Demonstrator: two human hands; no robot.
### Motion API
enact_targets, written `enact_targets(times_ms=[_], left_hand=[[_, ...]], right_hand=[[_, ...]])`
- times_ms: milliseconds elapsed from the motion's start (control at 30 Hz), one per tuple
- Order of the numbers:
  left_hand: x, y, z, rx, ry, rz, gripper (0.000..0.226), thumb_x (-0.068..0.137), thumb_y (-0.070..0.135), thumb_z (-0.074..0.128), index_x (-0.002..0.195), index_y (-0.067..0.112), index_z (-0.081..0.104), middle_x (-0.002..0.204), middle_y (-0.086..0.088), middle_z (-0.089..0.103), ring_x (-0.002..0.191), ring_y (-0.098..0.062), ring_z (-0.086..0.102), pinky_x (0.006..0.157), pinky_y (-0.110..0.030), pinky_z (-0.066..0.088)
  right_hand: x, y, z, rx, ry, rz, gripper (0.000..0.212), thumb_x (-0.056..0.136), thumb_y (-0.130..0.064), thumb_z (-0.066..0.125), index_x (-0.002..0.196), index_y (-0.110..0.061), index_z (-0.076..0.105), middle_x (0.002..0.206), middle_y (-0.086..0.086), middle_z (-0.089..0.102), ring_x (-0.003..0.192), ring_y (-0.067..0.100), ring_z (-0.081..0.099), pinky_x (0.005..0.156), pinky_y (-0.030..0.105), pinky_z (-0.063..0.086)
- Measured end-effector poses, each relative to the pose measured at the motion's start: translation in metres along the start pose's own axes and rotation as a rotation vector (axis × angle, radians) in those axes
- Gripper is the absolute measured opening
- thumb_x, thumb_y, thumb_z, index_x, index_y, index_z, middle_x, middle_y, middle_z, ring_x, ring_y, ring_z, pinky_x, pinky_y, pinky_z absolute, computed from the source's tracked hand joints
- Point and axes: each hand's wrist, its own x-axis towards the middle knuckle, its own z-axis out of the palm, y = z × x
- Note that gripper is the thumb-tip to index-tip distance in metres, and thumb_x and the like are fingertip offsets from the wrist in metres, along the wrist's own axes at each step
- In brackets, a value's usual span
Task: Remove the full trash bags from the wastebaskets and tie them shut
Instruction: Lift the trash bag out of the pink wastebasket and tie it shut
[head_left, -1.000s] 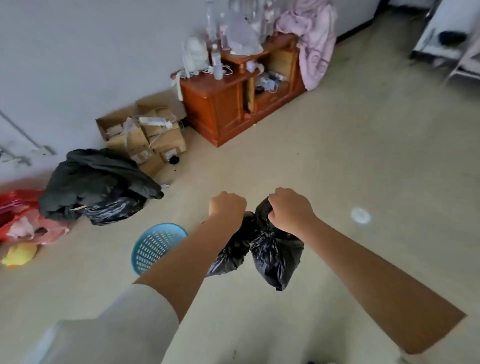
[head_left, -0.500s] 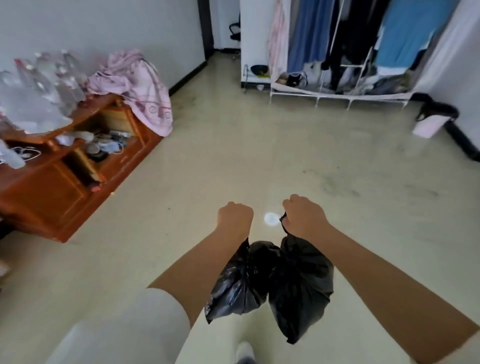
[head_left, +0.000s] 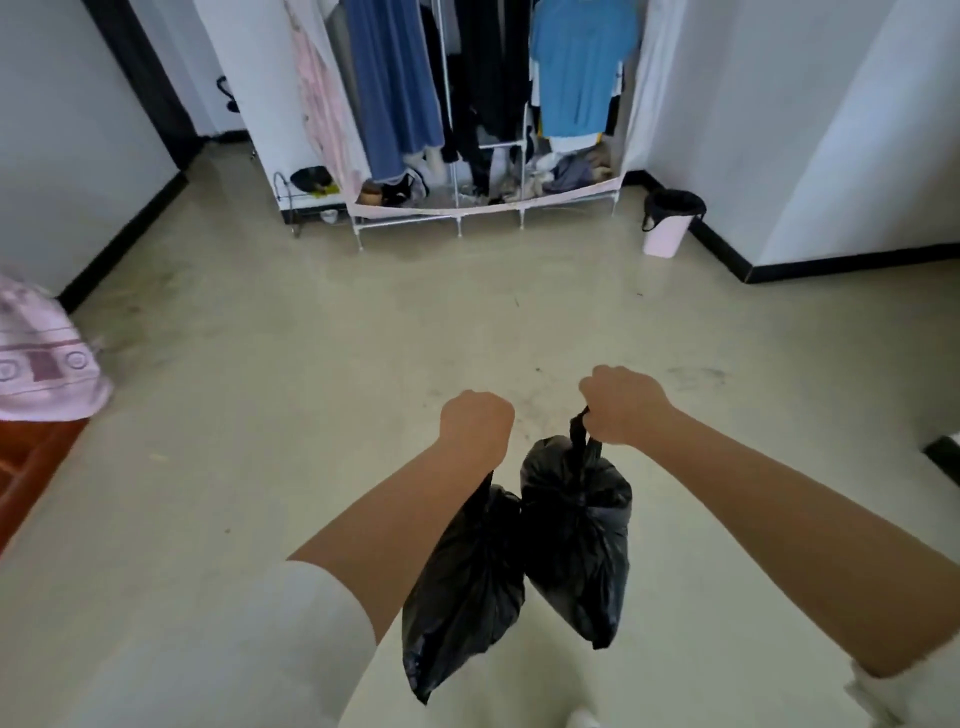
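- Since the earlier frames the view has swung away from the wooden cabinet, which has slid to the far left edge, and the clothes rack (head_left: 467, 104) now stands straight ahead, larger than before
- The pink wastebasket (head_left: 667, 226) has shifted from the far right toward the middle right; it stands on the floor against the wall, well beyond the right fist, with a black liner folded over its rim
- Both arms remain stretched forward, each fist still carrying a black bag as before
- The left hand (head_left: 475, 428) is curled into a fist round the gathered neck of the left trash bag (head_left: 462, 597); the bag hangs straight below that fist, partly behind the forearm
- The right hand (head_left: 623, 405) is a closed fist pinching the twisted top of the right trash bag (head_left: 576, 540); a thin black strip runs out of the fist down to the bulging body directly under it
- The two bags touch side by side between the forearms, and the left one hangs lower
- A pink cloth (head_left: 47, 364) lies far left of the left fist, over the reddish wooden cabinet (head_left: 31, 457)
- Pale floor (head_left: 311, 338) spreads beneath both fists
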Motion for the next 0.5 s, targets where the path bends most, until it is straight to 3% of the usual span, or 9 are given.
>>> enact_targets(times_ms=[167,233,333,500], left_hand=[[0.166,0.006,-0.029,0.063,-0.002,0.024,0.029,0.084,-0.011,0.044,0.099,0.009,0.059,0.062,-0.001,0.029,0.089,-0.024,0.044,0.071,-0.025,0.035],[0.232,0.007,-0.044,0.072,-0.018,-0.007,0.031,0.084,-0.010,0.044,0.107,0.004,0.060,0.070,-0.005,0.042,0.092,-0.026,0.048,0.071,-0.027,0.035],[0.327,0.006,-0.065,0.036,-0.039,-0.053,0.031,0.085,-0.009,0.045,0.109,0.003,0.060,0.107,-0.013,0.061,0.109,-0.028,0.053,0.072,-0.029,0.037],[0.477,0.015,-0.099,0.024,-0.062,-0.043,0.030,0.084,-0.008,0.047,0.110,0.003,0.058,0.114,-0.012,0.060,0.112,-0.028,0.051,0.072,-0.029,0.037]], right_hand=[[0.144,0.075,-0.001,0.102,0.066,0.009,0.025,0.091,-0.014,0.041,0.112,-0.002,0.051,0.118,0.014,0.051,0.107,0.031,0.052,0.072,0.032,0.037],[0.202,0.106,-0.008,0.151,0.099,-0.008,0.024,0.091,-0.014,0.041,0.109,-0.001,0.052,0.115,0.016,0.052,0.104,0.032,0.053,0.070,0.032,0.036],[0.286,0.148,-0.020,0.210,0.123,-0.041,0.023,0.090,-0.012,0.041,0.106,0.000,0.053,0.109,0.017,0.052,0.102,0.033,0.054,0.069,0.032,0.036],[0.416,0.220,-0.047,0.290,0.171,-0.007,0.022,0.089,-0.006,0.041,0.105,0.001,0.053,0.109,0.018,0.052,0.103,0.032,0.053,0.068,0.031,0.033]])
